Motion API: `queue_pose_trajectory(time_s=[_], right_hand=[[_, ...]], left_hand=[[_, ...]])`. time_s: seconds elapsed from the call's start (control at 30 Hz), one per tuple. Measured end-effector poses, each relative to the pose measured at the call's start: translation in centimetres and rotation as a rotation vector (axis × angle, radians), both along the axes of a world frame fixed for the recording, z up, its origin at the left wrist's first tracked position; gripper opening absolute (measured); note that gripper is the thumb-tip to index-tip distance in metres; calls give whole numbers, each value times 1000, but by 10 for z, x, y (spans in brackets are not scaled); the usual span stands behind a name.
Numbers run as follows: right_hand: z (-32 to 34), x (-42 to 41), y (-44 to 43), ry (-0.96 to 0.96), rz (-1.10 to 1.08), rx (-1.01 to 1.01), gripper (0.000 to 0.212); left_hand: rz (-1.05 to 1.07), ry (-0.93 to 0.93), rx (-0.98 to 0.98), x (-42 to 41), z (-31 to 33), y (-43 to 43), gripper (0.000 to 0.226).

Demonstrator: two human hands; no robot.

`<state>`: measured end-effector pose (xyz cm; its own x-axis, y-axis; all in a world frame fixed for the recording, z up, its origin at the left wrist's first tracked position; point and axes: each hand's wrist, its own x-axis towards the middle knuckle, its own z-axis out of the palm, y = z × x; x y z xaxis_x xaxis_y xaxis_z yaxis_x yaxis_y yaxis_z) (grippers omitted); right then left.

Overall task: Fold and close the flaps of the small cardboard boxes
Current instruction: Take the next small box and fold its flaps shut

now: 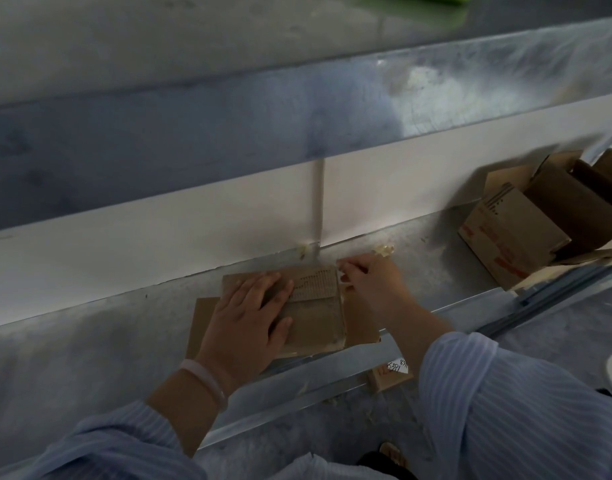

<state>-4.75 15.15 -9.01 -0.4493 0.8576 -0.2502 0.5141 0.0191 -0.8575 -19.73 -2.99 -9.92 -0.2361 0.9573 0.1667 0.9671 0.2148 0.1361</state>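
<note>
The left hand (249,317) lies flat on the small cardboard box (318,327), fingers straight and slightly spread, palm pressing down on the near-left part of its top. The box sits on the metal bench (124,341) directly under that hand, close to the bench's near edge. Just beyond the left fingertips, a top flap (315,284) printed with dark lines lies folded down over the box. The right hand (370,282) is at the box's far corner, just to the right of the left hand. Its fingers are bent and its tips touch the edge of that flap, but I cannot tell whether they actually pinch it. A loose side flap (202,320) sticks out flat from under the left hand's outer side, and another (361,323) lies below the right wrist. A pale bracelet (207,379) circles the left wrist, and both arms wear a blue striped sleeve (505,393). Well off to the right of the right hand stand some open cardboard boxes (516,233) with red print. Beyond both hands a white panel (159,237) runs along the back of the bench. Below the right forearm, under the bench edge, a card piece with handwritten numbers (393,374) shows.
</note>
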Motion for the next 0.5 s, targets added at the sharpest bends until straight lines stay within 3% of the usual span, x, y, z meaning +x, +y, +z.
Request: queue_pose_trajectory(time_s=[0.27,0.4,0.5], right_hand=[[8,-3,-8,186,-40,-468,31],[5,7,-12,274,-55,-554,31],[3,17,-15,232,1,-516,23]], left_hand=[[-7,-5,13,1,2,1,52],[-15,-9,4,1,1,1,53],[-19,-15,-7,-1,0,1,53]])
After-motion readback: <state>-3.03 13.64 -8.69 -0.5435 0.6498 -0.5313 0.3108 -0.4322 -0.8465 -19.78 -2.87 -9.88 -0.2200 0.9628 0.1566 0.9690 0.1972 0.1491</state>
